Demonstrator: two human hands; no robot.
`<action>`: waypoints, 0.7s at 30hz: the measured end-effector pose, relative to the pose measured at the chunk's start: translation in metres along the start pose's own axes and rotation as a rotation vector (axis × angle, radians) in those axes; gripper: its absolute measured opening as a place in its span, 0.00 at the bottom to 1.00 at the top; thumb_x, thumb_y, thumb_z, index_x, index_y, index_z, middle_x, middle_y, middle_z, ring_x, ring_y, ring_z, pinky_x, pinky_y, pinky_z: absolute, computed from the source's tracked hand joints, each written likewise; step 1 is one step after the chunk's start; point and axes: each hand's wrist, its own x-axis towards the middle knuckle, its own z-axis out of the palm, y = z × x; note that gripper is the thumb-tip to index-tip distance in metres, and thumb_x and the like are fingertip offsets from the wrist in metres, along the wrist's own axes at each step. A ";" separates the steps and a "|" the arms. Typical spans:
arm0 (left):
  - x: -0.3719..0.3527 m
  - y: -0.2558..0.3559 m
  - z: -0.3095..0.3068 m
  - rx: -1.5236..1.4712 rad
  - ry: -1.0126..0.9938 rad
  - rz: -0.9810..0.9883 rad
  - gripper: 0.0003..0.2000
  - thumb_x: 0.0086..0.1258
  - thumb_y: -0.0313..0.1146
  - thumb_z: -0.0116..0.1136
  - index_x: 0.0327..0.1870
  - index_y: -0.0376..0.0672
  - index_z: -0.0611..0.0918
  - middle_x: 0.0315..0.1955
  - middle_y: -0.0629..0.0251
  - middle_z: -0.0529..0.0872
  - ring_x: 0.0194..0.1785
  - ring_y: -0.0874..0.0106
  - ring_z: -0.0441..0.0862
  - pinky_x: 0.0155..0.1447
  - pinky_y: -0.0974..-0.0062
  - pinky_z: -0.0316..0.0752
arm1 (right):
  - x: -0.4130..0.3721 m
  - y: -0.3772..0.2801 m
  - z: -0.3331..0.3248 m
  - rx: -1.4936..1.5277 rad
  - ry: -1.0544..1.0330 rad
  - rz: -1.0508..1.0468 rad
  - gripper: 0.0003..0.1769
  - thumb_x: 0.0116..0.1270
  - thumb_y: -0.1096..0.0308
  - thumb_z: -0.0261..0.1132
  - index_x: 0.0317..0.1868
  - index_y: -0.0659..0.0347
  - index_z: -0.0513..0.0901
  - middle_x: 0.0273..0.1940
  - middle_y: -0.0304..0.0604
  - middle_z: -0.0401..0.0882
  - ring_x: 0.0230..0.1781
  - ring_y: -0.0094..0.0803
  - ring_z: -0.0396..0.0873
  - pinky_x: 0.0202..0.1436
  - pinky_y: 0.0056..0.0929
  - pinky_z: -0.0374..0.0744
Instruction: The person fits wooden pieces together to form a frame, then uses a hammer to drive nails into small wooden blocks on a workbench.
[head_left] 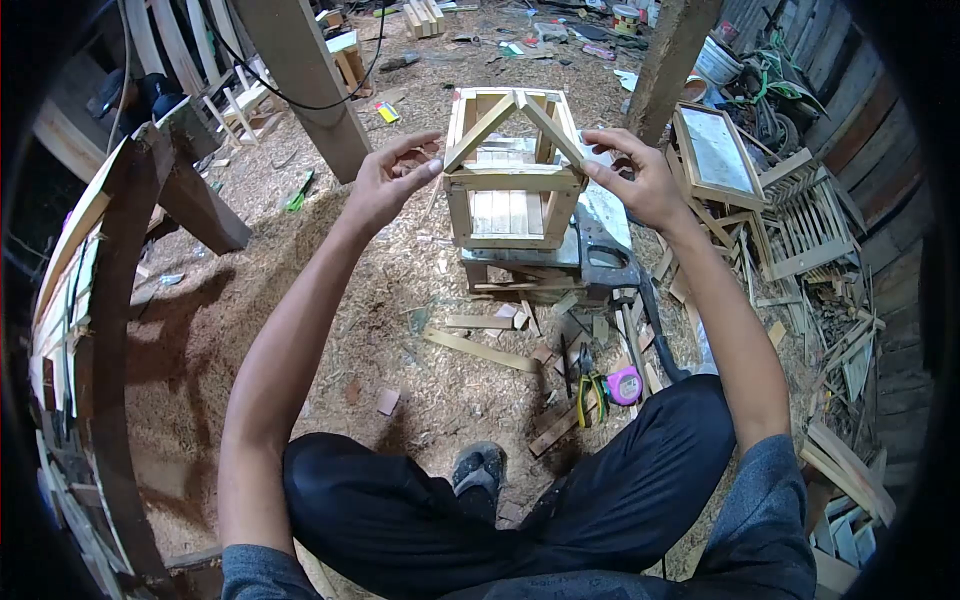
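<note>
In the head view a small house-shaped wooden frame (505, 245) with a slatted floor stands on a low support in front of me. Two slanted wooden strips, a left strip (482, 132) and a right strip (548, 130), meet in a peak over its near side. My left hand (393, 183) has its thumb and fingers curled at the lower end of the left strip. At the right strip's lower end, my right hand (640, 180) grips with thumb and forefinger. A handsaw (605, 262) lies just right of the frame.
Pliers (592, 398), a pink tape measure (625, 385) and a hammer (655, 325) lie by my right knee. Wood offcuts (480, 348) and shavings cover the floor. Wooden posts (310, 90) rise on both sides. A person (150, 100) is at the far left.
</note>
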 end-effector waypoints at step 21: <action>0.007 0.002 0.000 0.256 -0.013 0.123 0.25 0.61 0.46 0.72 0.58 0.45 0.84 0.47 0.65 0.86 0.55 0.73 0.80 0.56 0.69 0.71 | 0.002 -0.003 0.004 -0.041 -0.050 0.014 0.29 0.63 0.60 0.74 0.62 0.63 0.79 0.53 0.44 0.82 0.55 0.30 0.79 0.61 0.30 0.75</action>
